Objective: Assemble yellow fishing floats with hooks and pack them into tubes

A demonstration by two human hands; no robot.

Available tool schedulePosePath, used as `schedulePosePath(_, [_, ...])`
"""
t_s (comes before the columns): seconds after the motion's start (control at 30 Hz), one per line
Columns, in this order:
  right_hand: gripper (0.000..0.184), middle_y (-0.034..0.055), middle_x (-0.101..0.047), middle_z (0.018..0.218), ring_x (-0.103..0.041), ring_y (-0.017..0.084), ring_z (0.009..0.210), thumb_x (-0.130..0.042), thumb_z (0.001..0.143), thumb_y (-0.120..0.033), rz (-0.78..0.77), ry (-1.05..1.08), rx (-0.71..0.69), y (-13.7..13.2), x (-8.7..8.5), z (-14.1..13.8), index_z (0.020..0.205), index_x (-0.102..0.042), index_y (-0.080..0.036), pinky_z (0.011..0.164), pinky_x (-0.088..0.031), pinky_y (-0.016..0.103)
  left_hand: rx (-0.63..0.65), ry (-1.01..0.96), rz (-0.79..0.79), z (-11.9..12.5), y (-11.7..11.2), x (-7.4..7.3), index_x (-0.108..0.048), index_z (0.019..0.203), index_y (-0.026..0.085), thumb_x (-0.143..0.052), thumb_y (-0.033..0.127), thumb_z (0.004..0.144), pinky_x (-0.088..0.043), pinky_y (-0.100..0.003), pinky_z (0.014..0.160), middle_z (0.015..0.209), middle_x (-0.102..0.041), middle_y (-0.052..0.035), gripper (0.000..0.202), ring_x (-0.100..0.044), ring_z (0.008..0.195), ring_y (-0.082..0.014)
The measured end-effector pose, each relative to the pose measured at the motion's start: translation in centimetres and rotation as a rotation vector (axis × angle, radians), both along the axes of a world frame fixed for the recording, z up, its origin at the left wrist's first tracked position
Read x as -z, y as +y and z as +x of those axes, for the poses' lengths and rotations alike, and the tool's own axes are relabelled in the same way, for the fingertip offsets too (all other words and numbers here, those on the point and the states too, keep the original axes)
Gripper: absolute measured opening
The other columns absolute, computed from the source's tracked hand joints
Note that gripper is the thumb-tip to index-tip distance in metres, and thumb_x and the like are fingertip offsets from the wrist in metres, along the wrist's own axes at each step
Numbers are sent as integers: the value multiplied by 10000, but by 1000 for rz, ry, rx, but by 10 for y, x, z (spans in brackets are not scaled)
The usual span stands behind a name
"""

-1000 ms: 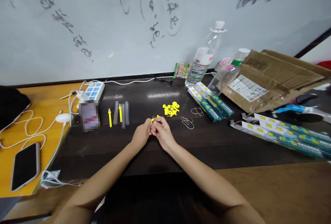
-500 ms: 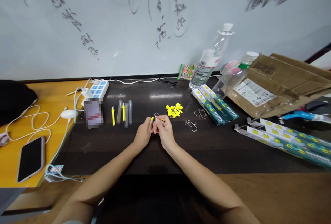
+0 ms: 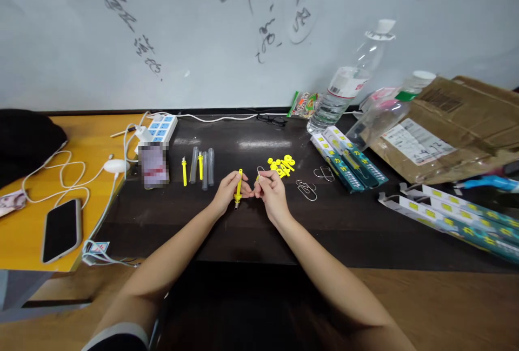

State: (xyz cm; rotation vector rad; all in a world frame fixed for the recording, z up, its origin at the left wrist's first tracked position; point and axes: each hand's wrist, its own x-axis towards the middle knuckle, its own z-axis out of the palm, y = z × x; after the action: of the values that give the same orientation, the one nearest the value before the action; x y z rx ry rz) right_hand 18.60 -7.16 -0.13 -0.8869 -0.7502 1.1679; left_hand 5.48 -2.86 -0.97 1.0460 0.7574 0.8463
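Note:
Over the dark table (image 3: pixel 251 232), my left hand (image 3: pixel 229 191) pinches a thin yellow pen-like tool (image 3: pixel 239 187), held nearly upright with its metal tip down. My right hand (image 3: pixel 272 190) is closed beside it, pinching a small wire clip with a yellow bit (image 3: pixel 259 173) between thumb and fingers. The two hands almost touch. A heap of small yellow plastic pieces (image 3: pixel 283 165) lies just beyond my right hand. Loose wire clips (image 3: pixel 307 189) lie to its right.
Two yellow tools and grey tubes (image 3: pixel 199 166) lie left of my hands, by a power strip (image 3: pixel 160 128). A phone (image 3: pixel 61 229) and white cables rest on the yellow table. Teal packets (image 3: pixel 349 164), bottles (image 3: pixel 348 78) and a cardboard box (image 3: pixel 450 124) stand right.
My hands have drawn slightly apart. The yellow tool, earlier hidden between the fingers, now stands out upright in my left hand. The camera view shifted left.

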Motion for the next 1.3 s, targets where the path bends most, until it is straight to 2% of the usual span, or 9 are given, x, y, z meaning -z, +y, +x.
schedulePosePath(0.13, [214, -110, -502, 496, -429, 62, 416, -612, 774, -301, 6, -1, 0, 1, 0, 0, 885, -449, -218, 483, -430, 210, 2, 45, 93, 1, 0, 1, -477, 889, 166, -489, 522, 851, -506, -224, 542, 606, -626, 15, 358, -622, 520, -114])
schedulePosePath(0.23, [219, -114, -502, 489, -423, 59, 399, -620, 765, -295, -6, 9, -32, 1, -1, -3, 875, -448, -218, 465, -442, 207, -21, 156, 278, 3, -5, 3, -452, 873, 184, -416, 502, 895, -455, -197, 478, 511, -517, 74, 321, -519, 409, -81])
schedulePosePath(0.3, [214, -112, -507, 482, -434, 61, 397, -623, 766, -295, -19, 36, -76, 0, 0, -8, 867, -452, -216, 458, -441, 203, -44, 295, 406, 4, -9, 2, -464, 887, 189, -375, 481, 917, -411, -177, 446, 520, -483, 85, 306, -459, 383, -63])
schedulePosePath(0.4, [217, -104, -520, 487, -464, 65, 415, -634, 765, -302, -31, 96, -127, -1, 1, -14, 867, -463, -214, 468, -445, 200, -53, 473, 575, 4, -13, 1, -495, 916, 192, -329, 412, 948, -392, -174, 498, 574, -523, 64, 278, -483, 458, -67])
schedulePosePath(0.5, [228, -104, -519, 496, -462, 63, 421, -648, 759, -305, -39, 152, -157, -2, -1, -15, 875, -474, -214, 488, -464, 214, -58, 580, 659, 2, -14, -2, -502, 934, 200, -309, 364, 958, -388, -190, 565, 581, -535, 60, 254, -518, 520, -84])
schedulePosePath(0.73, [238, -109, -497, 499, -417, 60, 411, -649, 756, -283, -55, 213, -172, -4, -7, -15, 905, -476, -216, 491, -476, 231, -86, 814, 714, 1, -16, -1, -492, 929, 220, -294, 342, 957, -326, -212, 567, 599, -518, 47, 235, -526, 552, -117])
schedulePosePath(1.03, [237, -107, -494, 493, -405, 64, 415, -629, 762, -276, -64, 186, -115, -6, -7, -17, 914, -458, -214, 479, -450, 221, -114, 828, 701, 5, -20, -6, -478, 840, 212, -294, 320, 944, -301, -208, 554, 573, -491, 48, 238, -490, 531, -113])
schedulePosePath(1.17, [237, -109, -487, 491, -388, 61, 414, -629, 763, -270, -50, 216, -150, -6, -8, -19, 926, -466, -213, 484, -451, 223, -80, 864, 719, 3, -21, -5, -485, 878, 213, -386, 243, 877, -297, -204, 556, 632, -529, 43, 103, -503, 570, -117])
schedulePosePath(1.3, [233, -110, -478, 490, -390, 62, 407, -635, 762, -279, -43, 216, -112, -7, -8, -20, 915, -470, -216, 474, -439, 216, -89, 863, 712, 4, -21, -2, -486, 905, 216, -385, 227, 865, -309, -202, 561, 642, -536, 41, 109, -518, 583, -121])
